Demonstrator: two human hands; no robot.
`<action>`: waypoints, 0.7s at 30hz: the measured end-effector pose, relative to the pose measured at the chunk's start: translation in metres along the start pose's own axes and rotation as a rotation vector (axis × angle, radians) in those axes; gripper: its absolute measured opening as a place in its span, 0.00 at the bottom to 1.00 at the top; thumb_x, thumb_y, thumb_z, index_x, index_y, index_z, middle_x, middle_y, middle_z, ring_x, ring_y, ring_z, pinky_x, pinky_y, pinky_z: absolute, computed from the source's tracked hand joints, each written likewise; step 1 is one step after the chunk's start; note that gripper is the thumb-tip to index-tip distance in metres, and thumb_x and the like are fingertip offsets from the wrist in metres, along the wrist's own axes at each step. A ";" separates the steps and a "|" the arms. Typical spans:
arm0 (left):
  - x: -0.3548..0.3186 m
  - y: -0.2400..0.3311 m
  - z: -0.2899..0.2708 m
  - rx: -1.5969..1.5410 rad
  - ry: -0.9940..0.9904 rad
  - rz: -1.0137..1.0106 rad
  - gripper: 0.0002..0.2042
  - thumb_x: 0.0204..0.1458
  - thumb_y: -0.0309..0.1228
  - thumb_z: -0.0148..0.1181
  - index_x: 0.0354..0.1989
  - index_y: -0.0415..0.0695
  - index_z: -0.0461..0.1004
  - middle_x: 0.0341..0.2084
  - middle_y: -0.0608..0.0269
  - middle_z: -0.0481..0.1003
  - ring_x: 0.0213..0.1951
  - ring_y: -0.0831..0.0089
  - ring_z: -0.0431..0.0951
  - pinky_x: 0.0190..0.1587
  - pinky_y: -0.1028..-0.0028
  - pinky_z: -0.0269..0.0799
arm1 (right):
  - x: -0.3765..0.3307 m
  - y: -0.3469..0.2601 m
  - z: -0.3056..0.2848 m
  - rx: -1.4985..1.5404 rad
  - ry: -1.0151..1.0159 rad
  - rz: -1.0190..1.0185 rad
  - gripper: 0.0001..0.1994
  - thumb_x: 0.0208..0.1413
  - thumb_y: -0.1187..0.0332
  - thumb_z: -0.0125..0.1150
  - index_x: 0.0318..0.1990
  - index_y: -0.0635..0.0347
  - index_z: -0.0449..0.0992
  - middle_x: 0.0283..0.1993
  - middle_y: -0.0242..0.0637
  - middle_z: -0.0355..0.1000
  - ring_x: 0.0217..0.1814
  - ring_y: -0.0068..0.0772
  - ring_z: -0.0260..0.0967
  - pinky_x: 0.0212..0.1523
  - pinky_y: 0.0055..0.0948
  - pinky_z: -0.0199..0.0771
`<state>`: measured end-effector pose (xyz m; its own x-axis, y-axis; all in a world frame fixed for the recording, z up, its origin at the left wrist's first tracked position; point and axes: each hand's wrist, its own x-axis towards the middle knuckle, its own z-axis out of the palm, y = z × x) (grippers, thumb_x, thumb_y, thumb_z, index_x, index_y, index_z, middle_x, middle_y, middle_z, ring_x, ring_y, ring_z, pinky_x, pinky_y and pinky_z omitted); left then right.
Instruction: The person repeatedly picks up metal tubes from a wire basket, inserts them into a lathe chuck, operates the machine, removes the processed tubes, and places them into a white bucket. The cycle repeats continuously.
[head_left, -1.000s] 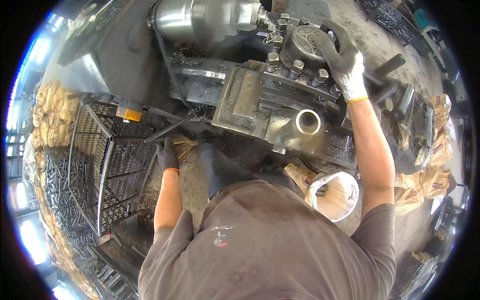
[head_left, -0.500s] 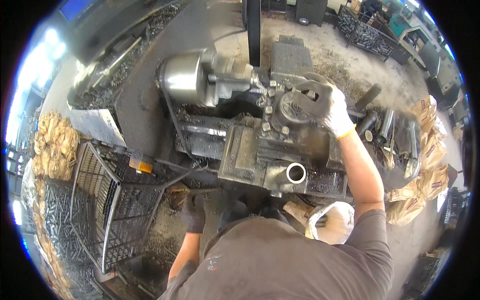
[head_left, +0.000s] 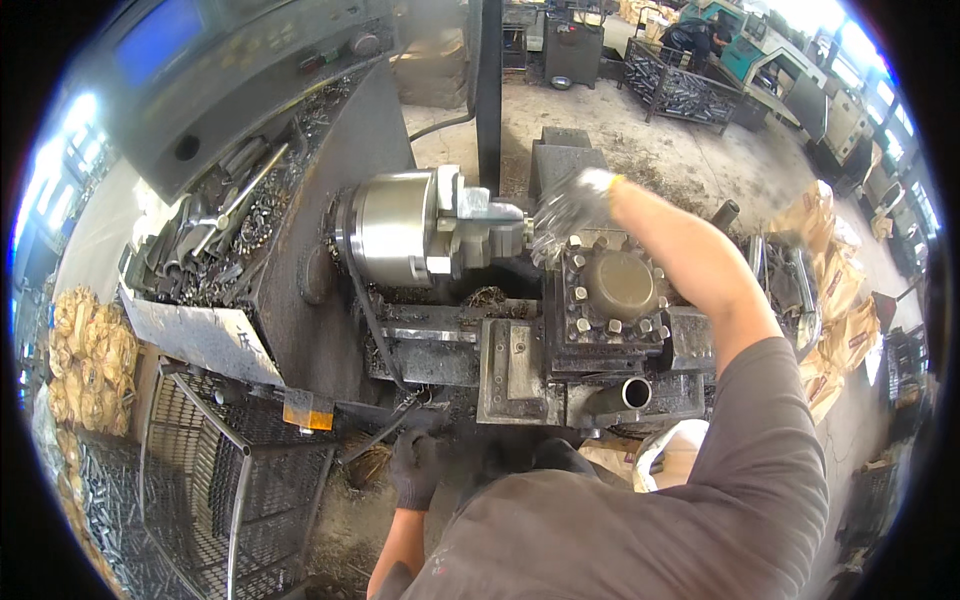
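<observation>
A metal lathe lies in front of me, with a shiny chuck [head_left: 395,228] and its stepped jaws [head_left: 485,230] on the left. To its right stands a square tool post [head_left: 620,285] with a round cap and several bolts. My right hand [head_left: 578,212], in a pale glove smeared by motion, is over the gap between the jaws and the tool post. Its fingers cannot be made out. Low by my body, my left hand [head_left: 414,470] wears a dark grey glove beside a slanting metal rod [head_left: 382,432]; its finger pose is unclear.
A short hollow tube [head_left: 634,393] stands upright at the carriage's front. Left of me is a wire-mesh cage [head_left: 245,490]. Tools and metal chips fill a tray [head_left: 200,325] above it. A white sack [head_left: 672,450] sits beside my right side; paper bags [head_left: 825,300] are stacked farther right.
My right hand has left the tool post's round top and swung left toward the jaws. The tool post, blurred and partly covered earlier, now shows sharply. The whole view has shifted.
</observation>
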<state>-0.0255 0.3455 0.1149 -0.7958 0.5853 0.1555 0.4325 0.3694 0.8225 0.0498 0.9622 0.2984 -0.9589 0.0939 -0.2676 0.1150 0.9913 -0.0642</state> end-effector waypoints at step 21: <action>0.292 0.222 0.156 0.793 -0.048 1.038 0.34 0.46 0.50 0.73 0.61 0.48 0.72 0.57 0.47 0.70 0.65 0.46 0.66 0.76 0.40 0.51 | 0.013 -0.052 -0.006 0.645 -0.253 0.256 0.22 0.54 0.52 0.77 0.51 0.55 0.87 0.44 0.42 0.86 0.46 0.39 0.84 0.50 0.38 0.84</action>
<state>-0.0955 0.7111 0.2573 0.0665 0.8716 0.4856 0.9754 0.0457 -0.2157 0.0295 0.9121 0.3044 -0.8015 0.2133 -0.5586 0.5312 0.6829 -0.5015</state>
